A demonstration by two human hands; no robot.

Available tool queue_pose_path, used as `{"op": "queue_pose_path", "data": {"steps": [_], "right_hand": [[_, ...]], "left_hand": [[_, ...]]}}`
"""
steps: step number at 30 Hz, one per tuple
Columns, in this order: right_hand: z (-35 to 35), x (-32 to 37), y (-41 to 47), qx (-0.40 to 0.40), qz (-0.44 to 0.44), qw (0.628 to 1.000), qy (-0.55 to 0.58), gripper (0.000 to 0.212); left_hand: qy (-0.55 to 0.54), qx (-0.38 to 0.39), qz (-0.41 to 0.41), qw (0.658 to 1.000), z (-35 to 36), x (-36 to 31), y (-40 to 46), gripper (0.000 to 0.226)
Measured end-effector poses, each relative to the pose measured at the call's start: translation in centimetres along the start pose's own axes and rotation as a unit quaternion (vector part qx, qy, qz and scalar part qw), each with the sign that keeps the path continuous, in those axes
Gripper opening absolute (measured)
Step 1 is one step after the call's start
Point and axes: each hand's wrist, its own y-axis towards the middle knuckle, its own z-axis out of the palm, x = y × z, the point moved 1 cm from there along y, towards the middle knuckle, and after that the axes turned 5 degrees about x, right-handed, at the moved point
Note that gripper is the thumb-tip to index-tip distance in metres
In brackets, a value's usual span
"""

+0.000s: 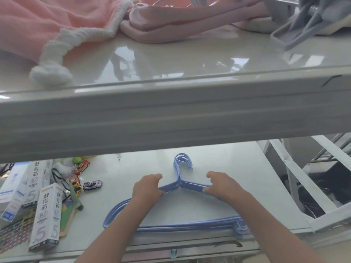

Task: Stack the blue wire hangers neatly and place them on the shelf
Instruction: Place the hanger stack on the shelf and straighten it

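My left hand (147, 187) and right hand (221, 184) each pinch a shoulder of the stacked blue wire hangers (178, 227); they lie flat on the shelf (256, 186).

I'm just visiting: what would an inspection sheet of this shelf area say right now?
Surface: glossy pale lower shelf, under an upper shelf.
Job's things: stack of blue wire hangers lying flat on the lower shelf, hooks pointing away.
Clutter: toy cars, white boxes, glasses at the left; pink cloth and grey hangers on the upper shelf.
Grips: left hand and right hand each hold a sloping shoulder of the hangers.
Cables: nothing seen.
Surroundings: white metal frame at the right.
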Motion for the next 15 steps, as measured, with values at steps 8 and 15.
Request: {"op": "queue_pose_path", "data": {"steps": [8,15], "right_hand": [[-1.9,-9.3,-5.8,0.073,0.226,0.970,0.054,0.025],[-0.8,-8.1,-5.2,0.035,0.212,0.977,-0.004,0.013]], "left_hand": [[-0.001,0.076,-0.227,0.971,0.6,7.9,-3.7,0.010],[0.069,0.031,-0.258,0.963,0.9,8.3,-3.8,0.024]]}}
